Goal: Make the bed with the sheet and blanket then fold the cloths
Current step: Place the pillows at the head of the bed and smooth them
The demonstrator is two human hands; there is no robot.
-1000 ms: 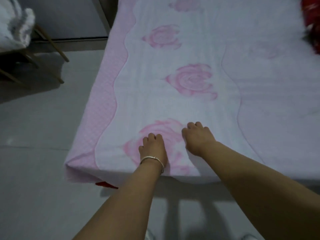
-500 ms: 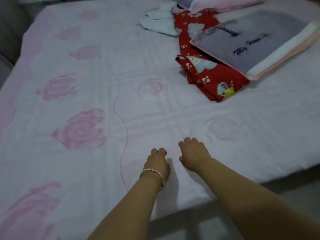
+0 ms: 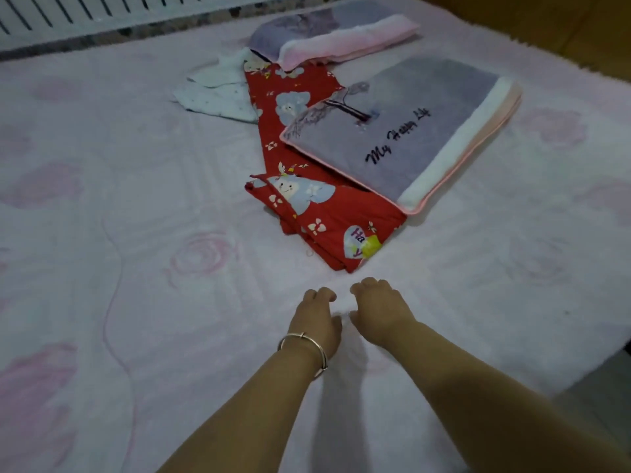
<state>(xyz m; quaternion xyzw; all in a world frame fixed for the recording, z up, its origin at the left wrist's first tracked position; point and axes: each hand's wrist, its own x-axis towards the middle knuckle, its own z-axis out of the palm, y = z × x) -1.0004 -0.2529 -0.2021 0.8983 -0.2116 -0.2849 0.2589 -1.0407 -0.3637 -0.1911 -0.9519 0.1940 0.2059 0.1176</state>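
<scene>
Two hands side by side on the pink blanket [image 3: 136, 336] near its edge: left hand [image 3: 316, 319] and right hand [image 3: 379, 312], fingers curled down; whether they pinch fabric, cannot tell. Red cloth [image 3: 327, 216] just beyond; purple pillow [image 3: 409, 131] partly over it.

We have moved our hands along the near edge of the blanket [image 3: 143, 206]. A second ago they lay on a large pink rose at its near left corner, with the floor and a chair leg in sight. Half a second ago they were past the wavy line, on the paler middle. Now the left hand [image 3: 316, 320] and right hand [image 3: 377, 310] press down side by side further right and deeper in, just short of the red cloth [image 3: 327, 227]. The purple pillow [image 3: 420, 138], second pillow [image 3: 338, 35] and white cloth [image 3: 218, 93] have come fully into sight, along with the far edge.
</scene>
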